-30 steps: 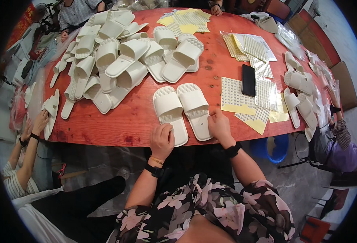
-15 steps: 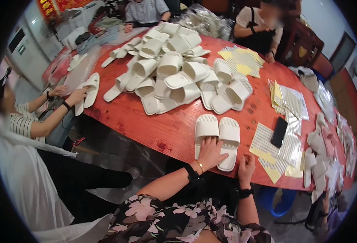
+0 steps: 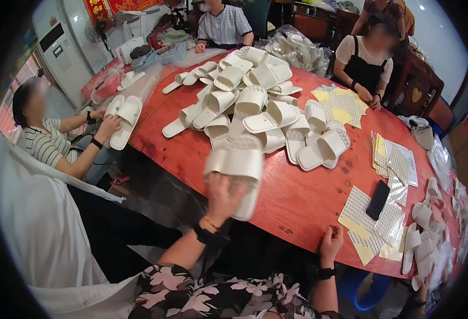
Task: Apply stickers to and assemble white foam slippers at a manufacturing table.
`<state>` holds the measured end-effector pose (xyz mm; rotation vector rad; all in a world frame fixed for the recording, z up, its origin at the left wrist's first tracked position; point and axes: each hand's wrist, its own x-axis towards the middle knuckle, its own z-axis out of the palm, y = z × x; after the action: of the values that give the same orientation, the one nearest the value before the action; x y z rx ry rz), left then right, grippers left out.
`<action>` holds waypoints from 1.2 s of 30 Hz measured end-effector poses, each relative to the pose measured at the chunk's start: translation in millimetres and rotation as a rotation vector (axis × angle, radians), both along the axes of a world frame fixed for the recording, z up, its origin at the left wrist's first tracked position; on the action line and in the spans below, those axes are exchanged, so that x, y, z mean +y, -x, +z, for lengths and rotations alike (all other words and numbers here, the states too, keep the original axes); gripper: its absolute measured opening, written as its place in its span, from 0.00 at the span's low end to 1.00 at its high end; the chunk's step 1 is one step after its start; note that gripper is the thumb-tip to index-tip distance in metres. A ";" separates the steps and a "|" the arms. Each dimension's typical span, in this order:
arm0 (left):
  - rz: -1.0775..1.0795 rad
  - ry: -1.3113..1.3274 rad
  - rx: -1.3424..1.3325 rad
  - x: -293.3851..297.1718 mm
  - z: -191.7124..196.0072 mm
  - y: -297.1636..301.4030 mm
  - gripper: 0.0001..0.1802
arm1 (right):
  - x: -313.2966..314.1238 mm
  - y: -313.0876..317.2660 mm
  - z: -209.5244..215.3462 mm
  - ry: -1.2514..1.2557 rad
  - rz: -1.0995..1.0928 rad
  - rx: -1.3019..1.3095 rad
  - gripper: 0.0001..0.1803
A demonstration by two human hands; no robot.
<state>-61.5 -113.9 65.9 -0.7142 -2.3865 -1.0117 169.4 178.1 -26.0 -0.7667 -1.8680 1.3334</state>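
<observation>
Slide pair [image 3: 238, 161] comes off the desk [image 3: 292, 199]

The left hand [image 3: 223, 202] is clamped on the slide pair, motion-blurred, on the near side of the slipper pile [image 3: 251, 101]. Half a second ago the pair lay flat, so the work appears to have passed to carrying. The right hand [image 3: 330, 246], right of the pile, is loosely curled; whether its fingertips meet, I cannot tell. Broad, smooth straps span textured off-white footbeds. Right of the pile, thin sticker sheets [image 3: 355, 208] lie around a flat black smartphone [image 3: 378, 200] on reddish, knotted wood.
</observation>
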 end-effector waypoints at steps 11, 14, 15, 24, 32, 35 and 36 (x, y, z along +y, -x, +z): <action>0.429 0.340 -0.322 -95.0 -56.3 151.3 0.33 | -0.2 2.2 7.3 -0.014 -0.023 -0.007 0.01; 0.505 0.239 -0.251 -86.1 -61.4 134.7 0.33 | 1.6 1.4 -8.0 -0.050 -0.007 -0.005 0.02; 0.535 0.172 -0.251 -83.5 -63.4 124.3 0.32 | 0.3 -1.3 -12.4 0.065 0.026 -0.017 0.01; 0.106 0.060 0.042 12.8 -62.8 20.8 0.27 | -2.7 -9.6 4.1 0.188 -0.028 0.047 0.03; -0.205 0.117 -0.098 58.8 -74.5 -48.1 0.23 | 45.6 -33.8 33.6 0.214 -0.010 0.028 0.08; -0.269 0.183 -0.098 72.9 -78.8 -60.1 0.23 | 90.1 -70.4 51.0 0.161 -0.165 0.022 0.10; -0.272 0.212 -0.079 74.1 -79.5 -60.3 0.23 | 100.8 -80.9 65.6 0.224 -0.223 0.031 0.10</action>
<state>-1.3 -39.8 -13.6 -1.1198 -2.5391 -0.9121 250.3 278.9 39.7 -1.0302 -1.5729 1.4142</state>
